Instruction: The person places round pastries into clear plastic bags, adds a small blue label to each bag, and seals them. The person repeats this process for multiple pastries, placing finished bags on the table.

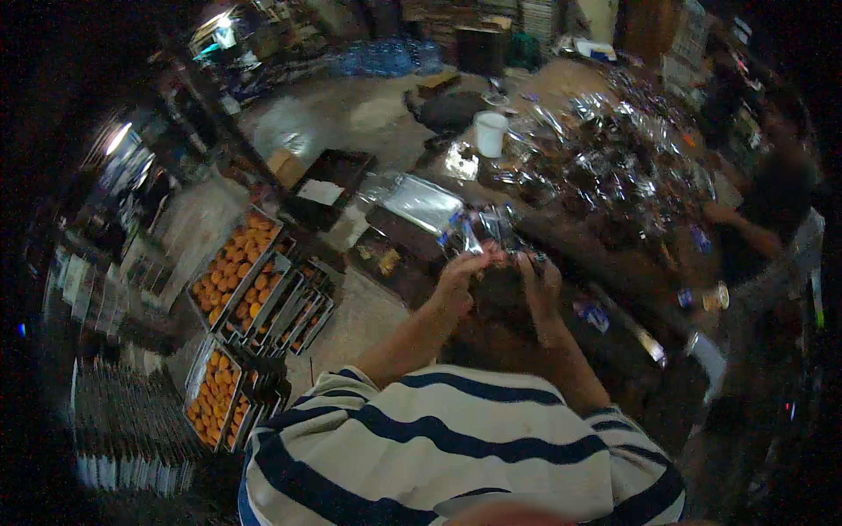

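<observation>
A shiny clear plastic packet (481,230) with blue marks is held up in front of me at the edge of the work table. Closed round its near left side is my left hand (458,282), fingertips pinched at the packet's lower edge. My right hand (542,287) is closed at the near right side, its fingers bent toward the packet. What lies inside the packet is too blurred to make out. Just beyond, a stack of clear plastic sheets or bags (423,203) rests at the table's left end.
A large heap of shiny filled packets (605,162) covers the table, with a white tub (490,134) beside it. Another person (759,219) reaches in from the right. To my left stand stacked trays of round orange-brown baked goods (230,272). A dark crate (338,171) lies beyond.
</observation>
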A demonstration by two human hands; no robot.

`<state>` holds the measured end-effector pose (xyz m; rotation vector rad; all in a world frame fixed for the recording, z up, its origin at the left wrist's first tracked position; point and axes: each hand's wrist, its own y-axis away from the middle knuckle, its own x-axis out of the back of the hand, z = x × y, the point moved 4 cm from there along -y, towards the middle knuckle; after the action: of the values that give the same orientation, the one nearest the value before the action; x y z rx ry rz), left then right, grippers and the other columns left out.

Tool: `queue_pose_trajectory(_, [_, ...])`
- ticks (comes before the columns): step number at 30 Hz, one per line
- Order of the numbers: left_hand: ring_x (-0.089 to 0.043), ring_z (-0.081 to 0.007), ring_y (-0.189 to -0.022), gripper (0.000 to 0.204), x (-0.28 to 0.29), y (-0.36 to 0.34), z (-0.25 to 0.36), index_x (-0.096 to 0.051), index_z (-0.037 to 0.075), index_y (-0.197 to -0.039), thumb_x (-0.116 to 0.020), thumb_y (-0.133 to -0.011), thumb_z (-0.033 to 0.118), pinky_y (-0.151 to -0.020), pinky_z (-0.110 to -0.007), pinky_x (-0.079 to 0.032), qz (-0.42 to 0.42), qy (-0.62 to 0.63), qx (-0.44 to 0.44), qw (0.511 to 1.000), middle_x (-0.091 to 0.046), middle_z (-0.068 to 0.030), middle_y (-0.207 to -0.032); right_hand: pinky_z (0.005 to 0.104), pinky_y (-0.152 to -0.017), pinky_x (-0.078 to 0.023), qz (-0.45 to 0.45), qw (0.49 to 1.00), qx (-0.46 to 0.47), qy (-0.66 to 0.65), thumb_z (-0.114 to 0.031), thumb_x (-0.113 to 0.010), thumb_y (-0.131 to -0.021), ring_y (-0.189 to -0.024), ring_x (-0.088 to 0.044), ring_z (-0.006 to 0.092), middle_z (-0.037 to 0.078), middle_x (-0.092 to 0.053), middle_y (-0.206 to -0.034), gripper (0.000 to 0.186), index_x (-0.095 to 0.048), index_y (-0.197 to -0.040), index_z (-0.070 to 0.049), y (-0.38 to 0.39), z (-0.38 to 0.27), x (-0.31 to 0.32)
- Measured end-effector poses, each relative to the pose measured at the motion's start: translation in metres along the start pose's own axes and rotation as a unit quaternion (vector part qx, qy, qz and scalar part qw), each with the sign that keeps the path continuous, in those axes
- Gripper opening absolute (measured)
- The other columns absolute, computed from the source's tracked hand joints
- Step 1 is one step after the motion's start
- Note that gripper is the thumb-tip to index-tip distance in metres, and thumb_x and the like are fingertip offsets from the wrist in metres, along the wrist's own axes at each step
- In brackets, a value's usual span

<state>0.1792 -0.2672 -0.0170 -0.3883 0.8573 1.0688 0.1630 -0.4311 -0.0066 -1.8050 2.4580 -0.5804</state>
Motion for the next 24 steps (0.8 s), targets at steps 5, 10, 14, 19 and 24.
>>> queue_pose_trajectory(5, [-0.06, -0.0167, -0.092, 0.037, -0.021, 0.055, 0.009, -0.067, -0.002, -0.097, -0.049, -0.096, 0.03, -0.087, -0.03, -0.044, -0.002, -0.218, -0.096, 0.971, -0.065, -0.01, -0.103, 0.0316, -0.082, -0.048, 0.046, 0.981, 0.184, 0.045, -0.014, -0.068, -0.08, -0.091, -0.063, 0.0187, 0.011, -0.066, -0.099, 0.017, -0.065, -0.094, -0.003, 0.065, -0.071, -0.004])
queue_pose_trajectory(10, [-0.059, -0.0148, -0.091, 0.055, -0.052, 0.09, 0.041, -0.036, 0.006, -0.138, -0.059, -0.089, 0.015, -0.082, -0.028, -0.047, -0.1, -0.338, -0.199, 0.914, -0.06, -0.0109, -0.11, 0.0269, -0.075, -0.047, -0.166, 0.95, -0.023, -0.264, -0.011, -0.063, -0.087, -0.081, -0.058, 0.0103, 0.0, -0.061, -0.087, 0.014, -0.062, -0.099, -0.005, 0.111, -0.075, -0.022])
queue_pose_trajectory(14, [-0.059, -0.0133, -0.09, 0.08, -0.065, 0.111, 0.031, -0.013, 0.005, -0.146, -0.065, -0.084, 0.008, -0.079, -0.026, -0.047, -0.044, -0.465, -0.386, 0.796, -0.061, -0.0126, -0.106, 0.0285, -0.073, -0.05, -0.078, 0.871, -0.219, -0.434, -0.012, -0.068, -0.083, -0.082, -0.061, 0.0113, 0.003, -0.066, -0.091, 0.017, -0.062, -0.097, -0.005, 0.127, -0.063, -0.018])
queue_pose_trajectory(19, [-0.062, -0.016, -0.087, 0.06, -0.029, 0.096, -0.008, -0.038, -0.002, -0.132, -0.067, -0.08, 0.002, -0.078, -0.028, -0.049, -0.088, -0.333, 0.047, 0.938, -0.064, -0.0105, -0.098, 0.0256, -0.073, -0.048, 0.008, 0.991, -0.052, -0.124, -0.009, -0.064, -0.085, -0.08, -0.059, 0.0102, 0.002, -0.062, -0.084, 0.017, -0.061, -0.101, -0.005, 0.131, -0.072, 0.015])
queue_pose_trajectory(24, [-0.063, -0.0163, -0.083, 0.028, -0.02, 0.076, -0.04, -0.058, 0.001, -0.106, -0.066, -0.08, 0.0, -0.075, -0.026, -0.05, -0.081, -0.216, 0.023, 0.973, -0.064, -0.01, -0.096, 0.0264, -0.071, -0.049, 0.048, 0.998, -0.033, -0.004, -0.014, -0.067, -0.082, -0.079, -0.061, 0.0109, 0.006, -0.067, -0.089, 0.018, -0.065, -0.096, -0.003, 0.132, -0.051, 0.031])
